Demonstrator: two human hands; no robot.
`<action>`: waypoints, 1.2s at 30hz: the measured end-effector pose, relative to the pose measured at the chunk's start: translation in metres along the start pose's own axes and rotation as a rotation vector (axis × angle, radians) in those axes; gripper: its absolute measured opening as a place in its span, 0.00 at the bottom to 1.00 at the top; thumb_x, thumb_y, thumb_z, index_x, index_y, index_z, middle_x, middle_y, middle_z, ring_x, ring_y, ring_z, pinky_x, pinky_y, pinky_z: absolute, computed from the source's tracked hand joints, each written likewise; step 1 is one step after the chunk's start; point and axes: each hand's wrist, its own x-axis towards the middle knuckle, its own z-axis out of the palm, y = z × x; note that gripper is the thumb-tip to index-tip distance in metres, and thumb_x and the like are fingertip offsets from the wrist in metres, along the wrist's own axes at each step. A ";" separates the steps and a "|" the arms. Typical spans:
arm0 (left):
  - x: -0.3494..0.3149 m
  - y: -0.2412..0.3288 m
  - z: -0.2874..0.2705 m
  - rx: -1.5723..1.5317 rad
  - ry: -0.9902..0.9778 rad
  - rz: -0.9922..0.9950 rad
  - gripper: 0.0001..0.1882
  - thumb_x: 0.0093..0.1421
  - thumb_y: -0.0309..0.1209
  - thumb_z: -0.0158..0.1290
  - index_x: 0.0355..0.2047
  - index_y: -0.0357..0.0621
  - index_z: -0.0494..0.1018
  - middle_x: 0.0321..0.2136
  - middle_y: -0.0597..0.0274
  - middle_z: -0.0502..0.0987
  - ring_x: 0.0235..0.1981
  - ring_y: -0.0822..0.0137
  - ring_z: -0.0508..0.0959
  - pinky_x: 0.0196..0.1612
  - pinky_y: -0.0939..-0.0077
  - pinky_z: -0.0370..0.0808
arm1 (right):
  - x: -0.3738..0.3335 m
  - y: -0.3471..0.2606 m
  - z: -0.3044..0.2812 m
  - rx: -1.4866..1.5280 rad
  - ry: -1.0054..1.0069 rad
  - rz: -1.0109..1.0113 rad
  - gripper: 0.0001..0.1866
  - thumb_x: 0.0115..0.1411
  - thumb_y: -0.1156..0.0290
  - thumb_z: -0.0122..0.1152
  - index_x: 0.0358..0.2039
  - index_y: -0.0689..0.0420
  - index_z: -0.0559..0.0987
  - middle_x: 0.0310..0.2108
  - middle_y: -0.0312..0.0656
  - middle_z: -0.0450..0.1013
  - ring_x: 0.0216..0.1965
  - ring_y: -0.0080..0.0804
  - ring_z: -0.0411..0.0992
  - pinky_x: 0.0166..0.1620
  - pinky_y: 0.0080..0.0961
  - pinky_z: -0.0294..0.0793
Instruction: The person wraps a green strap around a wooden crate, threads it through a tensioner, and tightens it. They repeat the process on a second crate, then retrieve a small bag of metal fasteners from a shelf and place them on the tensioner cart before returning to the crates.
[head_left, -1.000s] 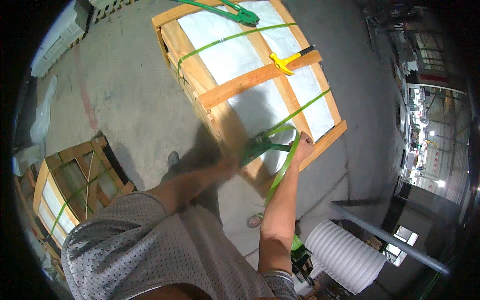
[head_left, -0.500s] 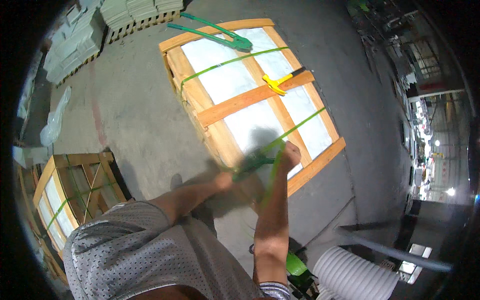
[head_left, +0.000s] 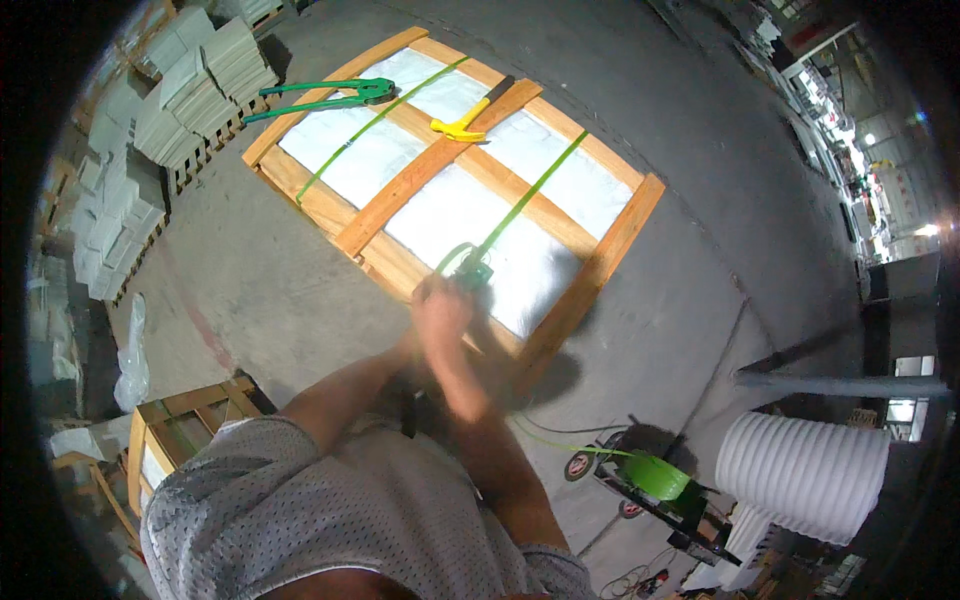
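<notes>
A wooden crate (head_left: 395, 195) with white sheeting between its slats stands before me, crossed by green straps (head_left: 540, 180). Over its near side is a blurred green strapping tool (head_left: 473, 272), with a loop of strap beside it. My right hand (head_left: 441, 303) is closed against the near end of this tool; what its fingers hold is hidden. My left hand (head_left: 408, 345) is mostly covered by my right wrist, its fingers out of sight. A yellow claw hammer (head_left: 462, 130) lies on the middle slat. Green long-handled cutters (head_left: 345, 94) rest across the far left part.
A cart with a green strap reel (head_left: 655, 477) stands at lower right, near a large white ribbed roll (head_left: 803, 475). Another wooden crate (head_left: 150, 425) is at lower left. Stacked pale slabs (head_left: 195, 95) on pallets line the far left.
My right hand has moved left, from the strap to beside the green tool. My left hand has become mostly hidden. The view has turned, showing more of the reel cart.
</notes>
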 end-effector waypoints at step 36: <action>0.029 -0.030 -0.004 0.280 0.112 -0.045 0.26 0.58 0.51 0.56 0.36 0.36 0.69 0.22 0.59 0.71 0.21 0.66 0.73 0.26 0.69 0.72 | -0.351 0.129 -0.114 -0.184 0.130 0.674 0.18 0.51 0.69 0.63 0.42 0.61 0.75 0.44 0.50 0.71 0.50 0.52 0.67 0.53 0.45 0.65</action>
